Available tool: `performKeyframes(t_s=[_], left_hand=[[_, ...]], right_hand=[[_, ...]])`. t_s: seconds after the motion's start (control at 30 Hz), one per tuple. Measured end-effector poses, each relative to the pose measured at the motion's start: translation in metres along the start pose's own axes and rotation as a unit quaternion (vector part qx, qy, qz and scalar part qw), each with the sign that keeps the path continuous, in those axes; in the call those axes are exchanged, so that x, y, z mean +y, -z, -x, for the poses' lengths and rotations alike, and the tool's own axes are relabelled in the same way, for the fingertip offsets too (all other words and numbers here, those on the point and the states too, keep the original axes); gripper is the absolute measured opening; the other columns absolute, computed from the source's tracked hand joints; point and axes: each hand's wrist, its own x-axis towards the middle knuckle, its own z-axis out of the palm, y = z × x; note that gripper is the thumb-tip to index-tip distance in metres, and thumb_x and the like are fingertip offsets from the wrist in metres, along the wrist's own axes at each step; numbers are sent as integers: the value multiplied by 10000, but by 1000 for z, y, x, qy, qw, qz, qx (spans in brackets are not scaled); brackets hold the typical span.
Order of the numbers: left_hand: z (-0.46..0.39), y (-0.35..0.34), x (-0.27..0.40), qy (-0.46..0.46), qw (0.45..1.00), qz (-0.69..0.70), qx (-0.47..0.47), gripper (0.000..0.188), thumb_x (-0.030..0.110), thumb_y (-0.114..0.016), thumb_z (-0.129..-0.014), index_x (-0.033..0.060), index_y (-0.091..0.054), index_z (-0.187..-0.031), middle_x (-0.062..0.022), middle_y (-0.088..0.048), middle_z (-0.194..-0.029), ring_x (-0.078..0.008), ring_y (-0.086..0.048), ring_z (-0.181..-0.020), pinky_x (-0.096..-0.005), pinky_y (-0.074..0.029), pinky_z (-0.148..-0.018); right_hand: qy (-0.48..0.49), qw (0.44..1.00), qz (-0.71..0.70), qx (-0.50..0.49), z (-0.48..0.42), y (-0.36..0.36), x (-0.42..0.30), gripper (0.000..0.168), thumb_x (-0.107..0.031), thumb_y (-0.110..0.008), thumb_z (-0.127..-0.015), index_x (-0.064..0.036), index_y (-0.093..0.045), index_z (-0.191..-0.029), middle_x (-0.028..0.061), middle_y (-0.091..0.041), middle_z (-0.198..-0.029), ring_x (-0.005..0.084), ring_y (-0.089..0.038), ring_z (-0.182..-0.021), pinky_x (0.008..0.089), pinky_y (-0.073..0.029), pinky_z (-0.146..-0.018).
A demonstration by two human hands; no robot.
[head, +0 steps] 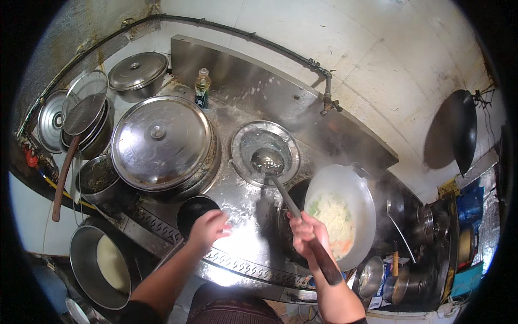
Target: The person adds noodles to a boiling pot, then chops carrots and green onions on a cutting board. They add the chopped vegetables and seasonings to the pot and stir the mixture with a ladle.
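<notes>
My right hand (305, 233) grips the handle of a long metal ladle (284, 193) with a dark wooden grip. The ladle's bowl hangs over or in a round metal basin (239, 162), with shiny liquid in it. Beside my right hand, a large wok (366, 227) stands on the stove, tilted in view. Pale noodle-like strips (336, 218) lie in it with green and orange pieces. Motion blurs my left hand (210, 227), its fingers apart and nothing visible in them. It is above or beside a small dark pot (190, 208), whose inside is partly hidden.
To the left stand a big lidded pot (162, 141), a smaller lidded pot (139, 75) and a long-handled strainer (83, 117). A bottle (202, 89) stands by the metal splashback (251, 85). A deep pot (79, 259) is at lower left; a metal bowl (370, 277) at lower right.
</notes>
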Motion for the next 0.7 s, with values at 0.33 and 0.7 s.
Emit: performKeyframes(t_s=[0.33,0.7], left_hand=[[-203,-81,-56,133,934,329,43,212,176,-501,-903,15,-518,-1041,-135,-548,-1051,-291,-544,-959,-454,-518,-797],[-204,-59,-58,73,979,101,160,237,291,-621,-867,86,-578,-756,-38,-539,-664,-127,-443,-440,-256,-314,-369]], right_hand=[[142,814,523,209,110,-53,55,297,-171,-521,-947,16,-503,-1177,51,-547,-740,95,-467,-483,236,-394,-374],[187,700,640,256,-29,-13,-3,178,-168,-514,-930,1,-476,-888,50,-498,-658,118,-479,-456,252,-407,-375]])
